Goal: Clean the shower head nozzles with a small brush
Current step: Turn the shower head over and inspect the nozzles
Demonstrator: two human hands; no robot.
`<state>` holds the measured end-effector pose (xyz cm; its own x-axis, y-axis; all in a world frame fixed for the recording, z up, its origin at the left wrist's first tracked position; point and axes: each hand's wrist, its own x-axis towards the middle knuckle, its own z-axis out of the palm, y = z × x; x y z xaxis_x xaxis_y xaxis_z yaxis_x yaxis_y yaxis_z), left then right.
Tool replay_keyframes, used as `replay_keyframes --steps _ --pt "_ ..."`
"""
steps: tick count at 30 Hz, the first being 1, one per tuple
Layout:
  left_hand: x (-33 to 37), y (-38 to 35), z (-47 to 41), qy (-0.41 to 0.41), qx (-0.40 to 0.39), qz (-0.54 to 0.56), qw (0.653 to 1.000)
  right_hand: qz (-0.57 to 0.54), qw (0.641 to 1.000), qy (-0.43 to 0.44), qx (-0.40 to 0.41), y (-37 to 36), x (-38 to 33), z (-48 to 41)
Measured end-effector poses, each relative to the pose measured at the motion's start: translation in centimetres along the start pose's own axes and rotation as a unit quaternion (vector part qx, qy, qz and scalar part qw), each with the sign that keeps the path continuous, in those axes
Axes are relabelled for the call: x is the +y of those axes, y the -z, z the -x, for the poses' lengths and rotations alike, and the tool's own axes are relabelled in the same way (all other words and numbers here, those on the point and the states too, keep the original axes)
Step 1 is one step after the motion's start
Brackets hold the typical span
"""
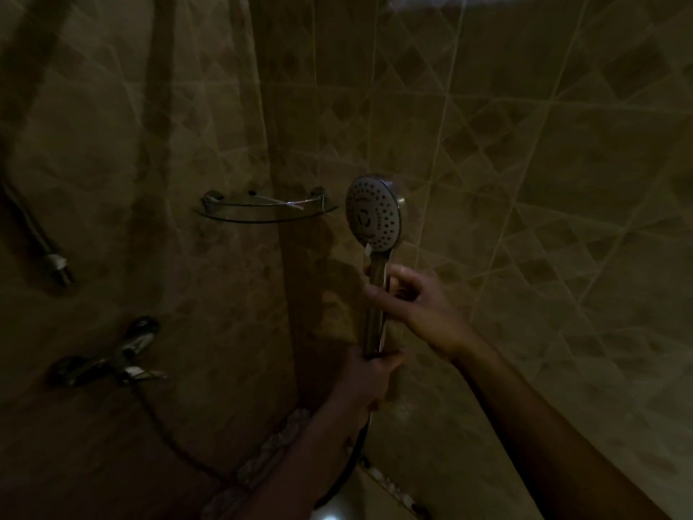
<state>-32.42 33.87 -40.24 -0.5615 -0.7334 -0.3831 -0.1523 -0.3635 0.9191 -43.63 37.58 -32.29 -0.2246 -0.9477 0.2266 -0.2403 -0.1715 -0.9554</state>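
Chrome shower head [373, 213] points up, nozzles [386, 221] facing the camera, left hand [369, 375] and right hand [407, 296] gripping its vertical handle [375, 326].

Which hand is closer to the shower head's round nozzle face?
Right. The right hand grips the handle just below the nozzle face; the left hand holds the handle's bottom end, farther down.

Dim shower corner, beige diamond-pattern tiled walls [525, 144], glass corner shelf [262, 218] near centre, chrome mixer tap [123, 354] at 8 o'clock, metal hose end [56, 262] at 9 o'clock, faint light patch [423, 0] at 12 o'clock.
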Motion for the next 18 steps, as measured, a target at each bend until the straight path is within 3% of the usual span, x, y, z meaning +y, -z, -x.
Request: replay_keyframes --steps 2,7,14,18 --pt "0.2 0.1 0.1 -0.009 0.008 -0.014 1.000 0.017 1.000 0.018 0.016 -0.1 0.0 -0.1" --pt "-0.5 0.5 -0.2 0.029 -0.005 -0.017 0.999 -0.065 0.998 -0.023 -0.002 -0.4 0.3 -0.3" --pt "-0.5 0.4 -0.3 -0.001 0.024 -0.017 1.000 0.002 0.999 0.046 0.019 -0.9 -0.4 0.4" --pt "-0.4 0.0 0.1 -0.005 0.006 0.006 1.000 -0.009 0.999 0.023 0.025 -0.6 -0.6 0.4"
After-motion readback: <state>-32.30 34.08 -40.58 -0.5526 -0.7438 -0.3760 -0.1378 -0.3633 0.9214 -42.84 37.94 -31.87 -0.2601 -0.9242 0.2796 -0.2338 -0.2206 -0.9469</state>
